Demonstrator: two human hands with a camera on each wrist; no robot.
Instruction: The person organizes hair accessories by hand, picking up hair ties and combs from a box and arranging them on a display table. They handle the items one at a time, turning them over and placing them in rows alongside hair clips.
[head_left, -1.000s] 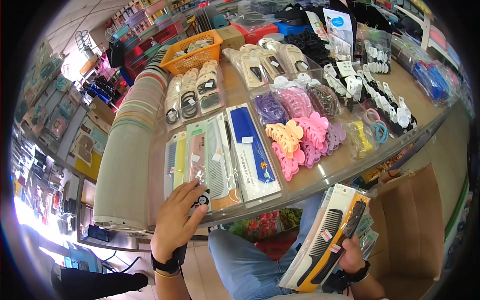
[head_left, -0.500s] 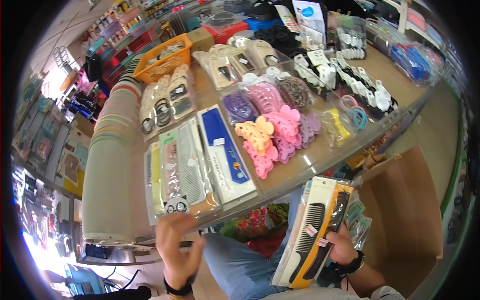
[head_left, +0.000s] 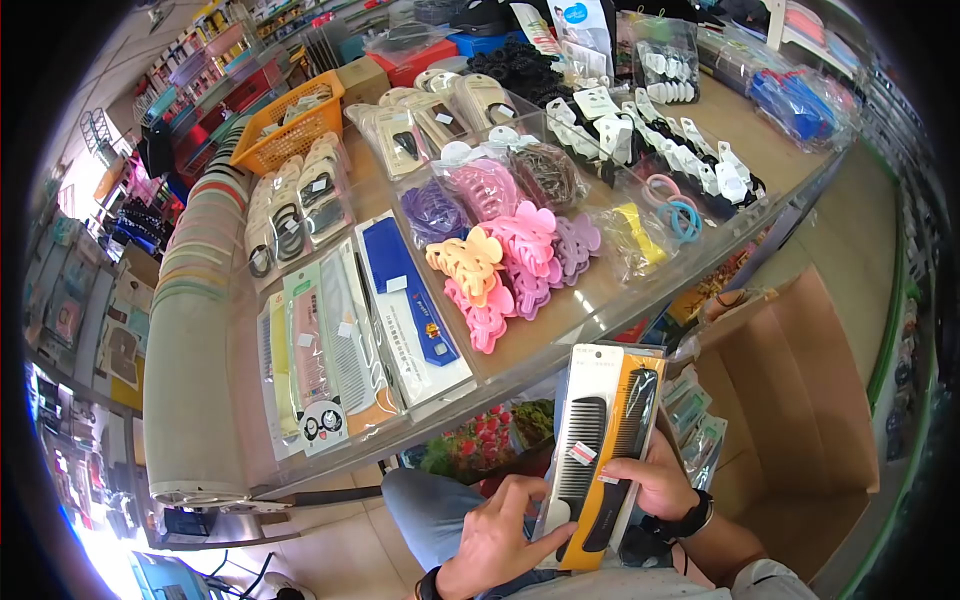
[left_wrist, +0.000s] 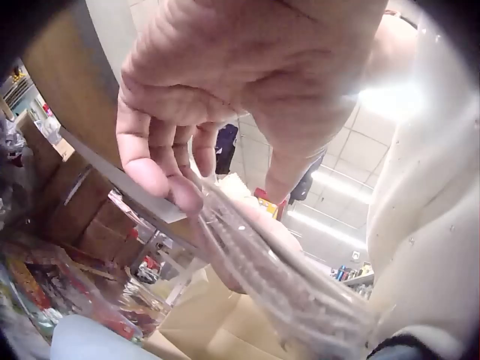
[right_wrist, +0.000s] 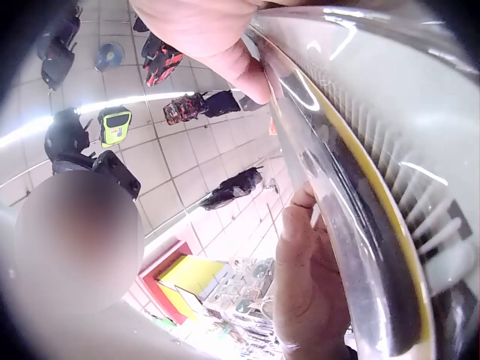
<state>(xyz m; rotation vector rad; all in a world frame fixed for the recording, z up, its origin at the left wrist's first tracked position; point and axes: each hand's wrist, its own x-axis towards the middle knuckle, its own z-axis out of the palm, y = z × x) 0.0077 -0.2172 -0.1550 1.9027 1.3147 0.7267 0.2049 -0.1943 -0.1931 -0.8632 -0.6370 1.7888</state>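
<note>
Several flat clear-wrapped packs of combs (head_left: 582, 450) are held in my right hand (head_left: 662, 482), thumb across the front and fingers behind. The front pack has a white card with a black comb, and a yellow-orange strip with another black comb lies beside it. My left hand (head_left: 500, 535) is at the lower left edge of these packs, thumb over the front and fingers bent at the side. In the left wrist view its curled fingertips (left_wrist: 184, 195) meet the plastic edge. The right wrist view shows the wrapped comb (right_wrist: 360, 210) close up, the left hand (right_wrist: 307, 277) behind it.
On the table lie other packaged combs (head_left: 320, 345), a blue comb pack (head_left: 410, 300), claw clips (head_left: 500, 260), hair ties (head_left: 300, 215) and an orange basket (head_left: 290, 125). A roll of headbands (head_left: 200, 380) stands left. An open cardboard box (head_left: 790, 420) is at lower right.
My left hand has left the comb packs on the table and come right to the held packs. The head view has turned, so the table appears farther left. My right hand keeps its grip.
</note>
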